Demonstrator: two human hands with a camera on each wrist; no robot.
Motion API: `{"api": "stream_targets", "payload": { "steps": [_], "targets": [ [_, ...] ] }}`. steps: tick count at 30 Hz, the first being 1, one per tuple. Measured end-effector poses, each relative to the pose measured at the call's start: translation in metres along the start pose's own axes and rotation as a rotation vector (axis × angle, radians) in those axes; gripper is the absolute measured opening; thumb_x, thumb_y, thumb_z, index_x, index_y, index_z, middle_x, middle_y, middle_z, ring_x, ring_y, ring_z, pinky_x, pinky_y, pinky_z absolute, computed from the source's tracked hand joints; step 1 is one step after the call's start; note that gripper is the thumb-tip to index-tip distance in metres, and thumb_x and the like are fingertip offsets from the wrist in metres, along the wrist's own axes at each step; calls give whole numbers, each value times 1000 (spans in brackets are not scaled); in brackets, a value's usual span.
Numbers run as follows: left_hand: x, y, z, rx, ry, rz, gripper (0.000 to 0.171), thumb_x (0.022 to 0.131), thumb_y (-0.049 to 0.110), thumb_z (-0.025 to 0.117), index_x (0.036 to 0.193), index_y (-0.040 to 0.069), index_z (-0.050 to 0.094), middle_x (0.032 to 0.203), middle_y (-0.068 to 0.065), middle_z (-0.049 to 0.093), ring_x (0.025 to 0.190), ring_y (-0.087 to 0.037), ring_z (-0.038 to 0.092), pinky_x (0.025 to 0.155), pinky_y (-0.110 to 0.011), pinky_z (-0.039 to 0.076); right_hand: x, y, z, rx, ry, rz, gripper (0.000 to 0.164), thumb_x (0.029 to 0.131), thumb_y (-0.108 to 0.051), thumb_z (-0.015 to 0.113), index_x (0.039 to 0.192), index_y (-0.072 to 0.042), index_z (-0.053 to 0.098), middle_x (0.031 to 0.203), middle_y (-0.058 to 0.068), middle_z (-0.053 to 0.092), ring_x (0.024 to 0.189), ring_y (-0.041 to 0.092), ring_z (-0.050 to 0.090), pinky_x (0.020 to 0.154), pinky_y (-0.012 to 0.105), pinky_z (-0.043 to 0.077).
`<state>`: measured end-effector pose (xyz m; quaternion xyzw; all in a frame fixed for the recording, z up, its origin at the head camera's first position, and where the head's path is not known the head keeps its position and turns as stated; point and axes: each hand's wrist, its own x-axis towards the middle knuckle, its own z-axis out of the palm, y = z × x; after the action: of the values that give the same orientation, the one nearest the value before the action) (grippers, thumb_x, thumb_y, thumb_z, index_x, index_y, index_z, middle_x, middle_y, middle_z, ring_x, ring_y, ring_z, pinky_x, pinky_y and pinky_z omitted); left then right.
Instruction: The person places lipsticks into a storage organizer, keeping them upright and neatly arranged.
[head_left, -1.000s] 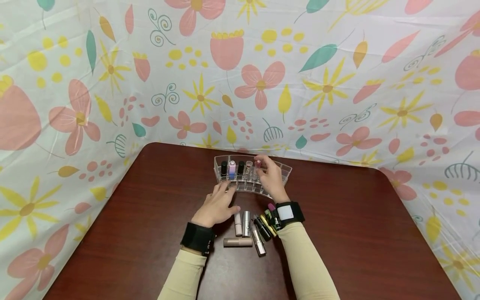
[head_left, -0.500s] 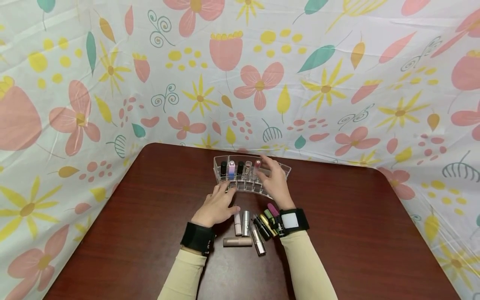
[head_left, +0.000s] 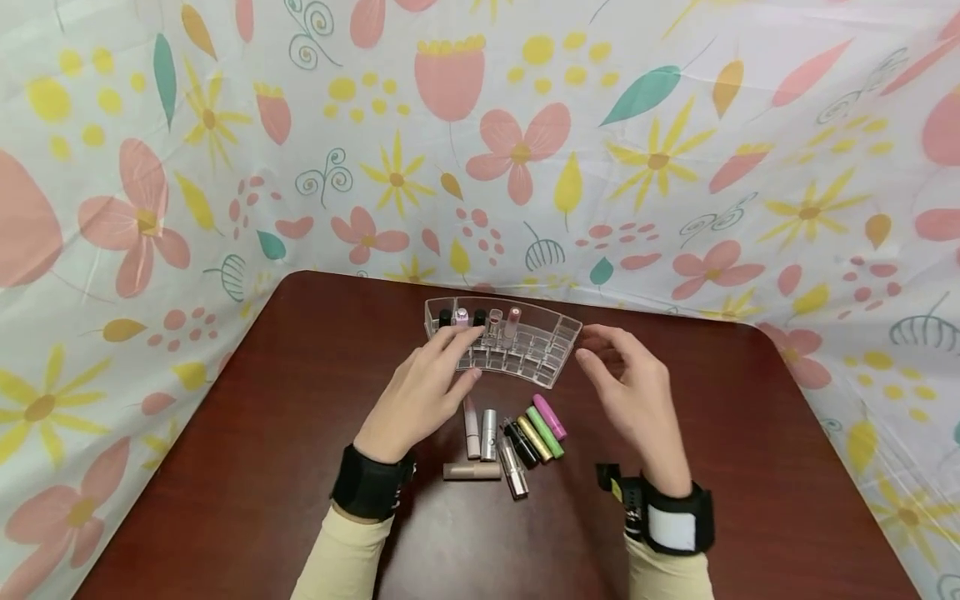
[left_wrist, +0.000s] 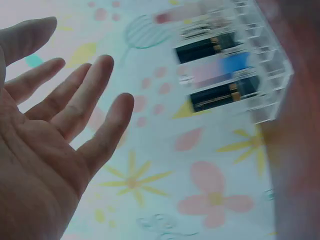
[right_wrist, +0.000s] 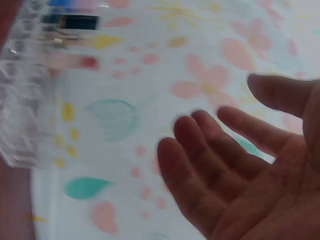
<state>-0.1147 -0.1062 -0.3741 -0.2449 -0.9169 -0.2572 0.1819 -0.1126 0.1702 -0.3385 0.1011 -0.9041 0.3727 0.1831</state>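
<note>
A clear fan-shaped lipstick organizer [head_left: 564, 335] stands near the back of the table, several lipsticks upright in its back compartments. Among these are a clear-capped red lipstick [head_left: 512, 325], a pink-and-blue lipstick [left_wrist: 215, 71] and black lipsticks [left_wrist: 205, 49]. My left hand [head_left: 416, 392] hovers at the organizer's front left, fingers extended and partly hiding it. By the organizer's right end is my right hand [head_left: 637, 387], its fingers loosely bent. Both palms hold nothing in the wrist views, where my left hand [left_wrist: 55, 120] and right hand [right_wrist: 245, 175] appear apart from the organizer.
Several loose tubes lie in front of the organizer: a magenta tube [head_left: 550, 417], a green tube [head_left: 545, 432], a gold tube [head_left: 535, 438], a black tube [head_left: 521, 443], a silver tube [head_left: 488, 435] and a beige tube [head_left: 472, 472] lying crosswise. Floral cloth [head_left: 517, 208] hangs behind the table.
My right hand has left the red lipstick, which stays in the organizer, and moved right to the organizer's end. My left hand has lifted slightly. The head view has tilted down a little.
</note>
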Motion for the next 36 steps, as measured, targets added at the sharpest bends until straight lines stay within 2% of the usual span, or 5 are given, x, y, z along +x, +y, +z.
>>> {"api": "stream_targets", "payload": {
  "steps": [6,12,18,28,36],
  "targets": [
    [-1,19,-16,77,60,101,52,99,25,67,148,14,52,138,-8,58,118,-22,64,95,-43,55,-18,-16,-22,-55,-27,-18,31,100,-24,66,129,-16,66,105,2,71,92,19,69,79,11,48],
    [-1,28,-18,104,70,152,49,99,26,67,145,14,54,136,-7,60,121,-23,62,99,-42,54,-20,-25,-18,-53,-74,-55,33,98,-22,69,130,-13,65,104,5,72,89,18,70,75,23,54],
    [-1,27,-23,114,93,134,47,99,24,67,143,15,56,131,-6,60,110,-21,64,93,-39,54,-18,-28,-18,-56,-119,-51,36,98,-22,69,133,-14,63,105,4,73,91,17,71,78,38,59],
    [-1,22,-28,82,115,112,29,97,21,70,124,13,68,104,-1,61,82,-16,58,72,-31,50,-17,-28,-19,-68,-148,-33,36,98,-21,68,133,-14,62,103,1,74,88,14,71,77,34,58],
    [0,21,-25,94,99,106,21,97,22,70,116,13,69,100,-1,63,79,-16,56,72,-32,50,-15,-25,-17,-65,-166,-30,34,98,-20,68,132,-15,63,101,0,74,86,14,70,78,36,58]
  ]
}}
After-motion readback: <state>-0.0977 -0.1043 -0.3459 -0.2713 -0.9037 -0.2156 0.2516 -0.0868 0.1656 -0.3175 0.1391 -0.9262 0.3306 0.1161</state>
